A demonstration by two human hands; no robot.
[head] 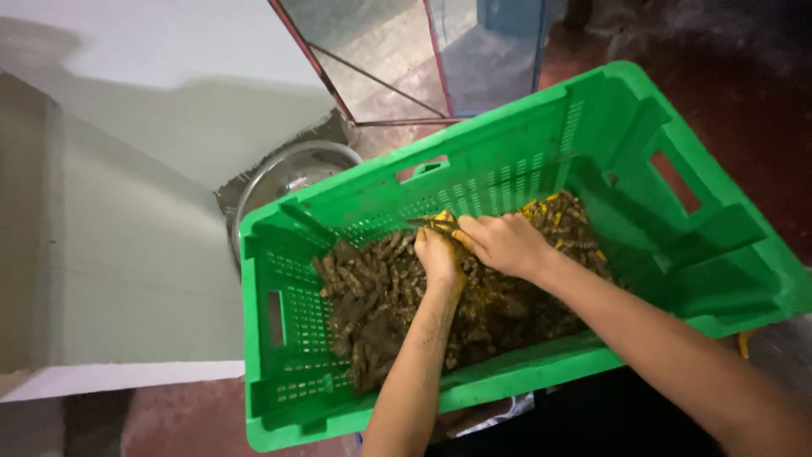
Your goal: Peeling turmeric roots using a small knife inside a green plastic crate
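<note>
A large green plastic crate (541,144) is tilted toward me, holding a heap of muddy brown turmeric roots (381,296), some cut open and showing yellow. My left hand (440,256) is closed around one root over the heap's middle. My right hand (505,243) grips a small knife (427,223) whose blade points left, against the yellow root piece in my left hand. Both hands touch each other above the pile.
A round steel bowl (288,173) sits behind the crate's far left corner. A pale grey slab or counter (127,254) fills the left. A red metal frame with glass panels (397,68) stands at the back. Dark reddish floor lies at the right and bottom left.
</note>
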